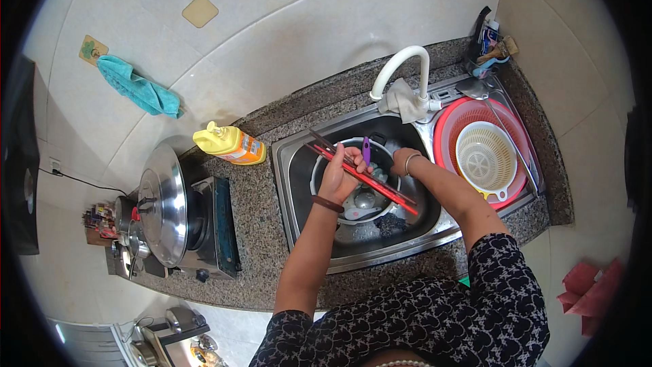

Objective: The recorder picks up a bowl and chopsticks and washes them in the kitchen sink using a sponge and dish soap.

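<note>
My left hand point(342, 177) grips a bundle of red and dark chopsticks point(387, 192) slantwise above a metal pot point(316, 176) in the stainless-steel sink point(351, 248). At the pot's right rim is my right hand point(404, 160); its fingers are turned away, so whether they hold anything is hidden. Inside the pot, a utensil with a purple handle point(366, 151) leans at the far side. A ladle bowl point(364, 199) and a pale spoon point(360, 213) lie lower in it. A dark mesh scourer point(391, 225) rests on the sink floor beside the pot.
A white faucet point(402, 55) with a cloth point(402, 101) rises behind the sink. Right of the basin, a white colander point(486, 158) sits in a red basket point(444, 132), with a metal spatula point(509, 135) across. Left are a yellow pump bottle point(232, 147) and a stove with a large lidded pan point(162, 209).
</note>
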`<state>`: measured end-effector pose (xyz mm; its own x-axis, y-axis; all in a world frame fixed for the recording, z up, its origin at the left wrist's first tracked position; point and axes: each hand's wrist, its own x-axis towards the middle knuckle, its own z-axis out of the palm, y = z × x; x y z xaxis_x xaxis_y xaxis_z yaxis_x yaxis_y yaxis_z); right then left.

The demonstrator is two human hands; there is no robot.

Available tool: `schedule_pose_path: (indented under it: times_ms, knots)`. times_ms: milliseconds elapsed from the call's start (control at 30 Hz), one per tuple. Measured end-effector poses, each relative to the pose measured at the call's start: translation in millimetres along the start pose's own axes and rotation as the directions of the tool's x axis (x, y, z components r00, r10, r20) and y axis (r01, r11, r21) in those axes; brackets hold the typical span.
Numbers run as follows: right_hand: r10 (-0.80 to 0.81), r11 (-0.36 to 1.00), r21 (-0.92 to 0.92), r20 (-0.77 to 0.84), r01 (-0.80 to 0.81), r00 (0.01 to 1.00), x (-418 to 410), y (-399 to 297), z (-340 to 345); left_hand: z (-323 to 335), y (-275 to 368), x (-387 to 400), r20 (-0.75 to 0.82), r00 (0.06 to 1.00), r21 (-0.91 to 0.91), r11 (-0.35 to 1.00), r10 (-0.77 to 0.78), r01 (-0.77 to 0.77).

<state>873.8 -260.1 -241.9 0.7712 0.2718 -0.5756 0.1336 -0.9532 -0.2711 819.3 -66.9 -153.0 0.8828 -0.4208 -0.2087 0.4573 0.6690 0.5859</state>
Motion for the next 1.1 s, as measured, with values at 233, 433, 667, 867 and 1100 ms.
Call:
schedule_pose_path:
  times_ms: [233,433,667,867,1100]
  knots:
    - [-0.014,0.965,-0.264,-0.032,0.005,0.999,1,21,-29,4,3,15,-0.032,0.999,0.09,0.996,0.03,-0.027]
    - [0.179,0.817,0.577,-0.286,0.02,0.941,-28,70,-75,14,5,41,-0.052,0.997,0.096,0.994,0.062,-0.057]
    - [0.321,0.21,0.975,-0.132,0.065,0.938,1,120,-65,24,-5,75,0.008,0.999,0.245,0.969,0.033,-0.034]
    - [0.239,-0.241,0.967,-0.02,0.079,0.971,3,98,-64,19,3,78,-0.058,0.998,0.227,0.974,0.032,-0.018]
    - [0.25,-0.358,0.933,0.138,-0.041,0.958,13,104,-79,22,0,88,-0.034,0.999,0.21,0.978,0.022,-0.015]
